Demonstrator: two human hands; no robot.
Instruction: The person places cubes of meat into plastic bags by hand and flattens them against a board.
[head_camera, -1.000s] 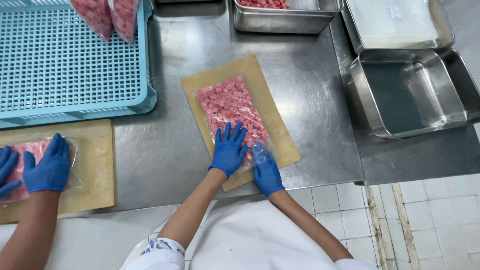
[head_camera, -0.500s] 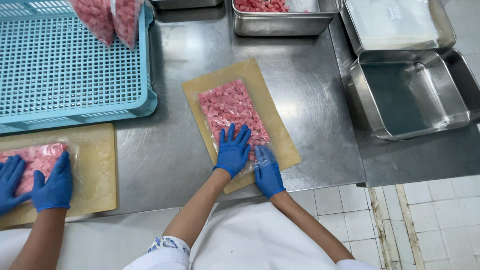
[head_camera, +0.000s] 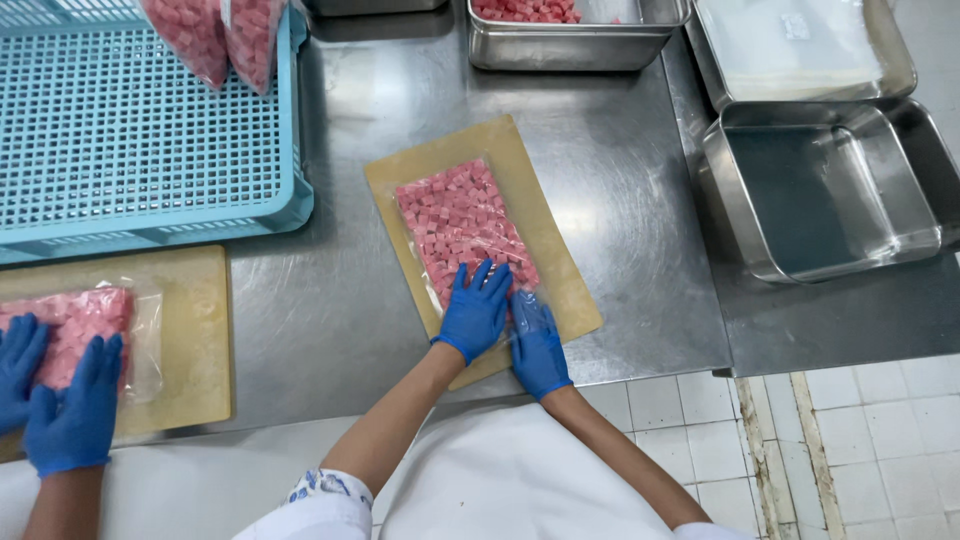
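Observation:
A clear bag of pink cubes (head_camera: 462, 222) lies flat on a tan cutting board (head_camera: 540, 240) on the steel table. Both of my hands wear blue gloves. My left hand (head_camera: 475, 310) rests flat on the near end of the bag, fingers spread over the cubes. Beside it, my right hand (head_camera: 537, 343) lies flat on the bag's empty clear end near the board's front edge. Neither hand curls around anything.
A co-worker's blue-gloved hands (head_camera: 60, 390) press another bag of pink cubes on a second tan board (head_camera: 190, 330) at the left. A light blue crate (head_camera: 140, 140) holds filled bags. Steel trays (head_camera: 830, 190) sit at the right, and a steel pan of cubes (head_camera: 570, 30) at the back.
My hands stay pressed on the near end of the bag, barely shifting. The co-worker's hands have slid toward the near end of their bag.

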